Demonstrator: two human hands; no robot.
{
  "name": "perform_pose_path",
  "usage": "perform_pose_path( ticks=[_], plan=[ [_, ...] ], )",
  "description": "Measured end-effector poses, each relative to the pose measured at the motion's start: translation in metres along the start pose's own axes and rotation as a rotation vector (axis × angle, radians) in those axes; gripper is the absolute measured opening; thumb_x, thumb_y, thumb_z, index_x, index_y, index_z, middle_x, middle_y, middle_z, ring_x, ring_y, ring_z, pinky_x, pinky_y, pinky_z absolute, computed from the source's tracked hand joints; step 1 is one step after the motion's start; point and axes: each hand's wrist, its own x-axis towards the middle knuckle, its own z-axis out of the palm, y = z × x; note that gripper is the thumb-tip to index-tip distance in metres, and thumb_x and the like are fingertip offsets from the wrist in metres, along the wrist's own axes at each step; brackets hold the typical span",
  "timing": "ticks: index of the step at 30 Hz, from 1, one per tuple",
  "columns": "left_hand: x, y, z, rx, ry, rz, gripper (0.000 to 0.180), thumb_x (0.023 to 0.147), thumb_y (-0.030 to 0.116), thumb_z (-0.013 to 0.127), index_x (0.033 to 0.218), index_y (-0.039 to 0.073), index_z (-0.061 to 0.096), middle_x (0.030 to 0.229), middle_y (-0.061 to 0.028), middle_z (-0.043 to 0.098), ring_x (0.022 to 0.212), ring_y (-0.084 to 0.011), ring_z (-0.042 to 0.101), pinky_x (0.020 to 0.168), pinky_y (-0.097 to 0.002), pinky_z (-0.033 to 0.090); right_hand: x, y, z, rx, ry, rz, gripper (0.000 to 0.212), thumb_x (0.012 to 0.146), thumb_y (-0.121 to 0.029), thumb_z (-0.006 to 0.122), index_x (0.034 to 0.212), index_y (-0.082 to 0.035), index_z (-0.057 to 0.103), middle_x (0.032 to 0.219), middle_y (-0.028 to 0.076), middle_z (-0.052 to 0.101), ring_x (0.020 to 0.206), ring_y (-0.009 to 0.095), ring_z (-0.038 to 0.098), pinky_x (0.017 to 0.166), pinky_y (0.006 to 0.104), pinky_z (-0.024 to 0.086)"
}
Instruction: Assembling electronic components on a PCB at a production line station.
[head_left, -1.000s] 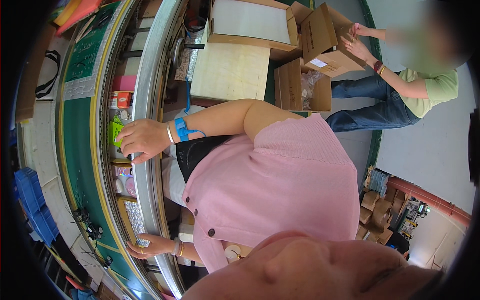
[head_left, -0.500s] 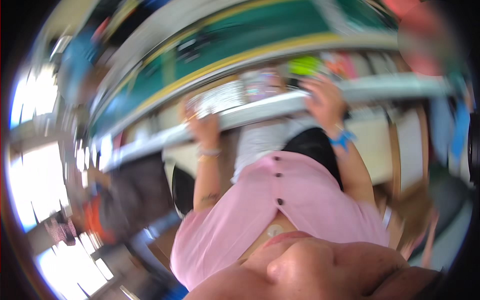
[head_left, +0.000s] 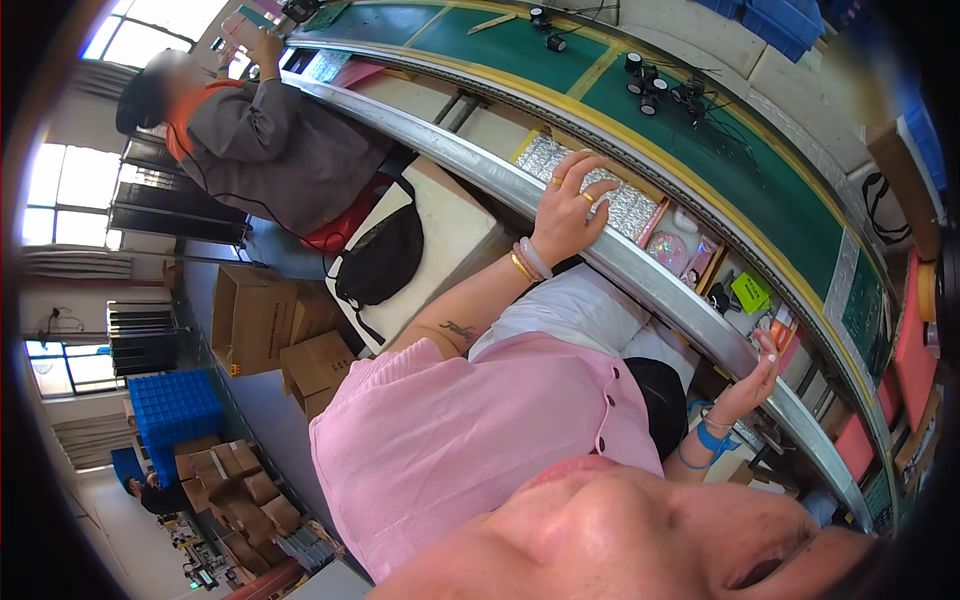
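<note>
My left hand [head_left: 570, 212] rests over the metal rail [head_left: 487, 170], its fingers spread and bent toward a silver bubble-wrap sheet [head_left: 628, 207]. Rings show on two fingers, and nothing is gripped. Farther right, my right hand [head_left: 748, 388] lies at the same rail with its fingers raised and somewhat apart, seemingly holding nothing. A blue band [head_left: 711, 438] circles that wrist. Past the fingers, in the shelf behind the rail, sit a round pink glittery item [head_left: 666, 250] and a bright yellow-green packet [head_left: 750, 292].
Beyond the shelf runs a green conveyor belt [head_left: 590, 62] carrying several small black cylindrical parts [head_left: 648, 88] with wires. A co-worker in a dark grey jacket [head_left: 265, 140] sits at the left. A black pouch [head_left: 385, 255] lies on a pale surface near cardboard boxes [head_left: 255, 315].
The view has swung round and sharpened from blur. My hands still lie along the rail. The co-worker and more black parts on the belt now show clearly.
</note>
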Motion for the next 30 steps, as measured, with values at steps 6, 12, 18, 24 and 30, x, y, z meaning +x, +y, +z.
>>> perform_pose_path(
  ticks=[6, 12, 18, 24, 30],
  plan=[
    [-0.0031, 0.0013, 0.0005, -0.017, -0.017, 0.019, 0.027, 0.068, 0.003, 0.064, 0.095, 0.011, 0.064, 0.116, -0.0102, 0.053, 0.114, -0.033, 0.046, 0.095, -0.0412, 0.039, -0.0024, -0.0004, 0.0034, -0.058, 0.03, -0.028, 0.036, 0.099, -0.02, 0.033, 0.097, 0.005, 0.06, 0.106, 0.015, 0.061, 0.105, 0.024, 0.054, 0.098, 0.0352, 0.036],
    [-0.0027, 0.0041, -0.0025, -0.03, -0.009, 0.01, 0.027, 0.068, 0.002, 0.064, 0.094, 0.01, 0.064, 0.116, -0.0108, 0.054, 0.114, -0.0336, 0.046, 0.095, -0.0414, 0.039, -0.004, -0.0011, 0.0044, -0.135, 0.027, -0.063, 0.035, 0.098, -0.018, 0.034, 0.096, 0.004, 0.061, 0.102, 0.013, 0.063, 0.102, 0.022, 0.054, 0.095, 0.0342, 0.037],
    [-0.0013, 0.0026, -0.0015, -0.003, -0.005, 0.018, 0.025, 0.068, 0.002, 0.063, 0.091, 0.011, 0.064, 0.115, -0.0087, 0.053, 0.114, -0.032, 0.047, 0.093, -0.0401, 0.042, -0.0034, -0.0011, 0.0081, -0.192, 0.013, -0.106, 0.034, 0.098, -0.017, 0.035, 0.093, 0.004, 0.061, 0.098, 0.012, 0.064, 0.1, 0.022, 0.055, 0.094, 0.0339, 0.038],
    [-0.0013, 0.0006, 0.0003, -0.006, -0.002, 0.017, 0.025, 0.068, 0.002, 0.063, 0.091, 0.011, 0.065, 0.115, -0.0086, 0.054, 0.114, -0.0319, 0.047, 0.093, -0.0402, 0.041, -0.0027, -0.0021, 0.0093, -0.195, 0.01, -0.098, 0.035, 0.098, -0.018, 0.035, 0.092, 0.004, 0.061, 0.098, 0.012, 0.064, 0.1, 0.022, 0.055, 0.094, 0.034, 0.038],
    [-0.0033, 0.0034, -0.0009, -0.004, -0.002, 0.012, 0.025, 0.067, 0.002, 0.063, 0.091, 0.011, 0.064, 0.114, -0.0086, 0.054, 0.114, -0.032, 0.046, 0.094, -0.0404, 0.041, -0.004, -0.0025, 0.0063, -0.209, 0.0, -0.1, 0.035, 0.098, -0.019, 0.035, 0.092, 0.004, 0.061, 0.098, 0.012, 0.064, 0.099, 0.022, 0.056, 0.093, 0.0338, 0.039]
  ],
)
